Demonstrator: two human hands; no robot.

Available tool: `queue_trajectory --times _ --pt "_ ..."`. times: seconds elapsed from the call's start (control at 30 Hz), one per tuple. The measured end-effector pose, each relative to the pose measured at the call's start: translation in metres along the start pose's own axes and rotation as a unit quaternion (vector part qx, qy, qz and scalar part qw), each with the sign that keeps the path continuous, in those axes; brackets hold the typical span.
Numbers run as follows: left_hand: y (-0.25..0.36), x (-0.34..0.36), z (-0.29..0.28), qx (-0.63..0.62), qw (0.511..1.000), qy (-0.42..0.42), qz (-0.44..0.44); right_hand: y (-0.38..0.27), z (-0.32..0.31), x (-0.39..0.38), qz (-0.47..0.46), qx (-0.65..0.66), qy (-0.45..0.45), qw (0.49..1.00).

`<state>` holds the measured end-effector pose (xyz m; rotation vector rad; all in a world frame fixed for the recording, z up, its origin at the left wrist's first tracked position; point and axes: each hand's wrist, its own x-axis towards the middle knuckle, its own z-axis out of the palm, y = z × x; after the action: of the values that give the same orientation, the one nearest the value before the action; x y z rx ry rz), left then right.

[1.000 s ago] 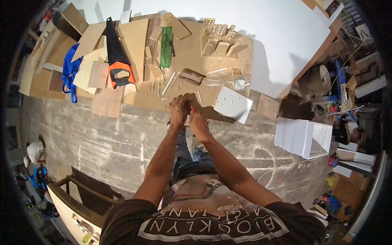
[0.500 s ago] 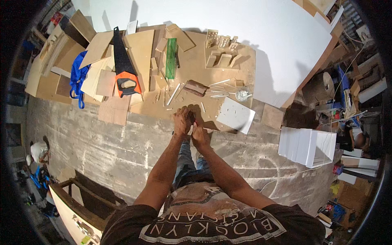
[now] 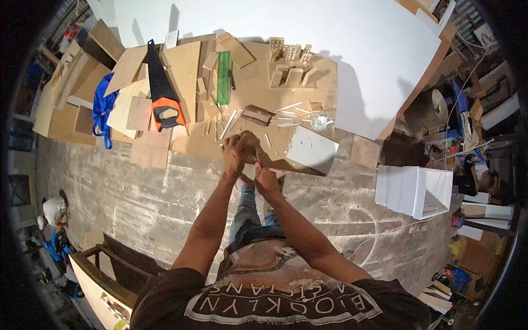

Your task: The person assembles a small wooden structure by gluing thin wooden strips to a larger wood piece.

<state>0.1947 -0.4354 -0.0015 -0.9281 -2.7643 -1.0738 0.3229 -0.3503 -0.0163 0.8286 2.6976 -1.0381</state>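
Left hand [image 3: 233, 154] sits slightly farther forward than half a second ago, baring more of the slim red tool [image 3: 258, 160] beside it. Right hand [image 3: 267, 180] grips that tool, likely for control. Left hand curls at the near edge of the tan wooden desk [image 3: 253, 77], perhaps steadying something; cannot tell whether it grasps. Count: one black-bladed, orange-handled saw [image 3: 163, 88], one flat green strip [image 3: 223, 78], one white square board [image 3: 312, 149], seemingly kept within reach

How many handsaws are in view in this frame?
1: the orange-handled handsaw lies on wooden boards, left of the green strip. More may be hidden elsewhere.
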Motion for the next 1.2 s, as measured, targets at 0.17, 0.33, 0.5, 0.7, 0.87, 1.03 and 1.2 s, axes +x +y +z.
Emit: queue_trajectory --times 0.17,0.33,0.5,0.7,0.87,1.03,1.2 --pt "-0.008 -0.011 -0.010 -0.050 0.995 0.083 -0.015 0.001 -0.027 0.005 -0.046 0.122 0.094 0.987" --pt "0.007 -0.037 0.007 -0.124 0.985 0.119 -0.011 -0.002 -0.079 -0.012 0.149 0.437 -0.181 0.868" --pt "0.034 -0.020 0.012 -0.014 0.998 -0.007 0.060 0.044 -0.096 -0.004 0.089 0.346 -0.028 0.934" --pt "0.031 -0.012 0.019 -0.093 0.994 -0.037 -0.034 0.037 -0.101 0.021 0.033 -0.047 0.103 0.993" --pt "0.032 -0.001 0.008 -0.142 0.982 -0.097 -0.075 0.043 -0.105 0.050 0.027 -0.077 0.135 0.988" --pt "0.028 0.014 -0.031 -0.578 0.759 0.039 -0.297 0.006 -0.112 0.056 -0.047 -0.177 0.186 0.965" --pt "0.006 0.046 -0.065 -0.717 0.646 0.029 -0.260 -0.044 -0.114 0.113 -0.215 -0.139 0.154 0.954"
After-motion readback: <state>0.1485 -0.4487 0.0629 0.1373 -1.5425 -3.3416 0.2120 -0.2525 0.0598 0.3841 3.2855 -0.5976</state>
